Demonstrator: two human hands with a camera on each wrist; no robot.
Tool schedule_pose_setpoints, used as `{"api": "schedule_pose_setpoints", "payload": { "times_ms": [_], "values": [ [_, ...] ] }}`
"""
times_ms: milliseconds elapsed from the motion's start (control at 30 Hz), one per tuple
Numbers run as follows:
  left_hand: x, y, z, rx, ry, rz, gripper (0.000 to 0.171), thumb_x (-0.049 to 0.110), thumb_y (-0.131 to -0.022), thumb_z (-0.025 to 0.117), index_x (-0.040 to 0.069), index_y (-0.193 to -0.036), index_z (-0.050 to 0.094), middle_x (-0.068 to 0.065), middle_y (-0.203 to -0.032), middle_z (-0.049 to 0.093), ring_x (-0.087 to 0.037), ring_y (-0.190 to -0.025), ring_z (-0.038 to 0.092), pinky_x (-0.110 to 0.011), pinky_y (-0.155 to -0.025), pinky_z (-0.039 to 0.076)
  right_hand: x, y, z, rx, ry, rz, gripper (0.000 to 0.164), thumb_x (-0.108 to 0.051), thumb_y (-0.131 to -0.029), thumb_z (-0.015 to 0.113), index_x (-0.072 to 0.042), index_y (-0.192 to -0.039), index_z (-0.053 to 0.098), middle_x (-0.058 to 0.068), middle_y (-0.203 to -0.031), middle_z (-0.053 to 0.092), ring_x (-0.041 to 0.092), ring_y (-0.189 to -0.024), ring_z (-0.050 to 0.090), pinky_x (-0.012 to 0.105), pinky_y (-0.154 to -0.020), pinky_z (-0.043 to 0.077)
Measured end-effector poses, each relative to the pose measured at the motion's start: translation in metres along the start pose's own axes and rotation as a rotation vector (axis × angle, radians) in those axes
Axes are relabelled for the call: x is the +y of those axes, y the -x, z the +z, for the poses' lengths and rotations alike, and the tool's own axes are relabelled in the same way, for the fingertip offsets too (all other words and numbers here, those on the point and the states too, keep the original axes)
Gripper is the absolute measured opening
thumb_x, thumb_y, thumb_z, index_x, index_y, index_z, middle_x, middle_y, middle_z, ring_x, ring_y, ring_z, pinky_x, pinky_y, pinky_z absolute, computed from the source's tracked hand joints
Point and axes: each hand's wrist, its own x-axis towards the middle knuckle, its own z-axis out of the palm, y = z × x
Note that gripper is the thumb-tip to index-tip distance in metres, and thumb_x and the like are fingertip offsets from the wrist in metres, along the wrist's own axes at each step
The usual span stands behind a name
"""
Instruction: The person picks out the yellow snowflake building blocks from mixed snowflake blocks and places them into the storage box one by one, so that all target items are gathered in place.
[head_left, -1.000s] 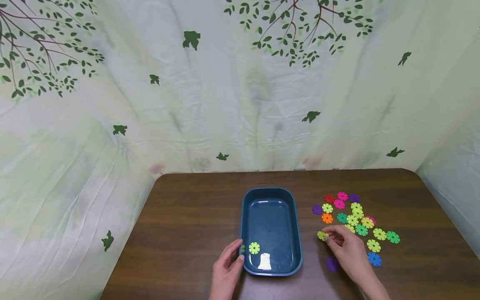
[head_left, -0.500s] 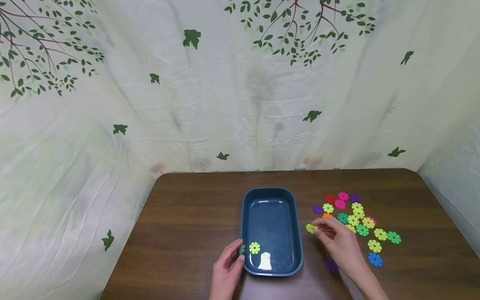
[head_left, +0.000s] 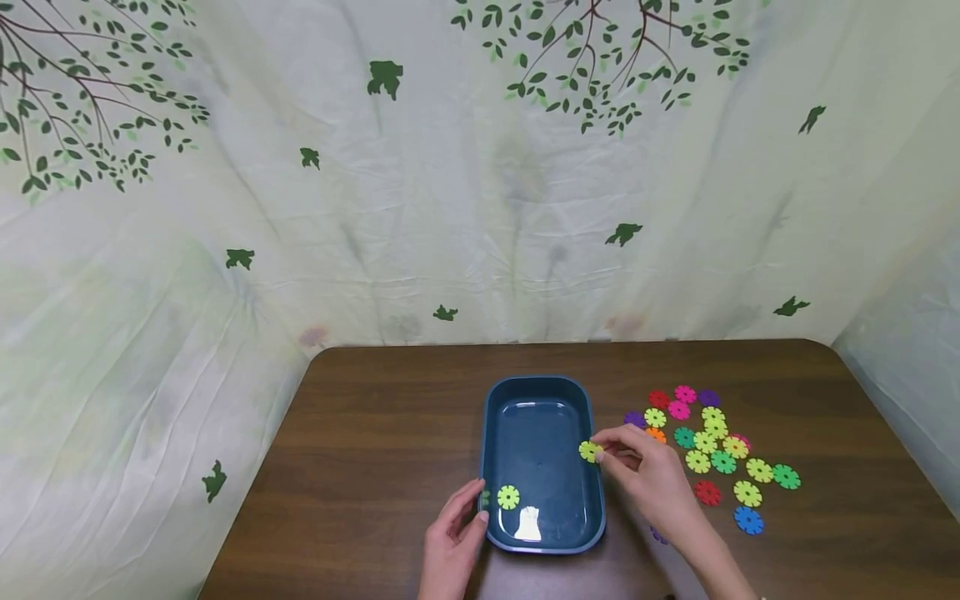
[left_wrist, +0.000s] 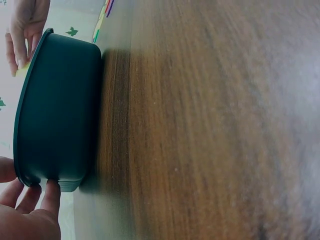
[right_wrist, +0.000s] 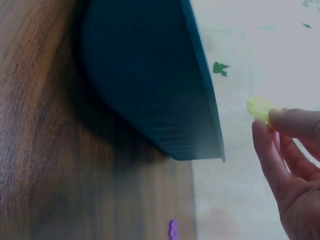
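Observation:
A blue plastic tray (head_left: 543, 450) stands on the table with one yellow-green flower-shaped disc (head_left: 508, 497) lying inside, at its near left. My left hand (head_left: 453, 537) holds the tray's left rim near the front corner. In the left wrist view, the fingertips (left_wrist: 52, 187) touch the outer wall below the rim. My right hand (head_left: 651, 475) pinches another yellow notched disc (head_left: 589, 452) between thumb and fingers, over the tray's right rim. The right wrist view has this pinched disc (right_wrist: 259, 107) raised above rim level, apart from the tray (right_wrist: 150, 75).
Right of the tray lie many loose flower-shaped discs, among them yellow (head_left: 747, 493), green (head_left: 786, 477), red (head_left: 707, 492), blue (head_left: 748, 520) and pink (head_left: 685, 394) ones. Some overlap. A pale cloth with leaf prints (head_left: 525, 208) hangs behind the brown table (head_left: 375, 467).
My right hand has moved left, carrying the yellow disc from beside the loose pile to the tray's right rim. A red disc beneath that hand is now uncovered. My left hand has stayed put.

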Motion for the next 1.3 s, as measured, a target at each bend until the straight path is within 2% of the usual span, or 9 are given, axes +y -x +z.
{"api": "schedule_pose_setpoints", "payload": {
  "times_ms": [200,400,567,833,933,1100,1300],
  "values": [
    [-0.001,0.000,0.000,0.002,0.001,0.017,0.039,-0.008,-0.089,0.064,-0.006,-0.128,0.060,-0.023,-0.134,0.054,-0.033,-0.121,0.055,-0.022,-0.094,0.049,-0.008,-0.004,0.005,-0.053,-0.011,0.007,0.023,-0.004,-0.084,0.077,-0.019,-0.100,0.074,-0.007,-0.092,0.065,0.012,-0.083,0.062,0.022,-0.074,0.057],
    [-0.002,0.000,-0.001,-0.003,0.005,0.024,0.039,-0.008,-0.089,0.064,-0.007,-0.128,0.060,-0.023,-0.134,0.054,-0.033,-0.120,0.055,-0.022,-0.094,0.049,-0.015,-0.010,0.010,-0.101,0.038,-0.003,0.021,-0.006,-0.085,0.077,-0.022,-0.097,0.074,-0.010,-0.089,0.063,0.009,-0.081,0.060,0.022,-0.072,0.056],
    [-0.002,0.001,0.000,-0.001,-0.001,0.019,0.039,-0.007,-0.089,0.065,-0.006,-0.128,0.060,-0.023,-0.134,0.054,-0.033,-0.120,0.055,-0.022,-0.093,0.049,-0.019,-0.016,0.012,-0.131,0.120,-0.085,0.024,-0.005,-0.082,0.079,-0.024,-0.096,0.073,-0.014,-0.089,0.062,0.006,-0.078,0.059,0.022,-0.069,0.055],
    [-0.001,0.001,0.000,0.007,-0.013,-0.010,0.039,-0.007,-0.089,0.065,-0.003,-0.128,0.061,-0.021,-0.135,0.054,-0.034,-0.121,0.054,-0.022,-0.093,0.049,-0.020,-0.029,0.012,-0.212,0.147,-0.218,0.024,-0.003,-0.081,0.080,-0.020,-0.098,0.074,-0.013,-0.090,0.064,0.006,-0.077,0.057,0.020,-0.069,0.055],
    [0.000,0.000,0.000,0.007,-0.011,-0.017,0.039,-0.007,-0.090,0.064,-0.002,-0.128,0.061,-0.020,-0.135,0.054,-0.034,-0.122,0.054,-0.022,-0.093,0.049,-0.024,-0.035,0.014,-0.245,0.169,-0.218,0.021,-0.003,-0.082,0.078,-0.018,-0.097,0.074,-0.012,-0.088,0.063,0.008,-0.077,0.056,0.021,-0.068,0.055],
    [0.002,0.001,0.000,0.004,-0.017,-0.028,0.039,-0.005,-0.091,0.064,0.000,-0.129,0.062,-0.019,-0.136,0.054,-0.032,-0.123,0.053,-0.022,-0.094,0.048,-0.034,-0.042,0.018,-0.297,0.227,-0.165,0.018,-0.003,-0.084,0.076,-0.017,-0.094,0.073,-0.011,-0.084,0.061,0.009,-0.075,0.054,0.021,-0.064,0.053],
    [0.001,0.000,0.000,0.000,-0.018,-0.025,0.039,-0.005,-0.091,0.064,0.000,-0.129,0.061,-0.020,-0.137,0.053,-0.033,-0.124,0.053,-0.024,-0.095,0.048,-0.042,-0.052,0.022,-0.403,0.270,-0.162,0.014,-0.003,-0.087,0.073,-0.015,-0.095,0.073,-0.009,-0.083,0.063,0.010,-0.072,0.055,0.021,-0.063,0.052]
  ]
}}
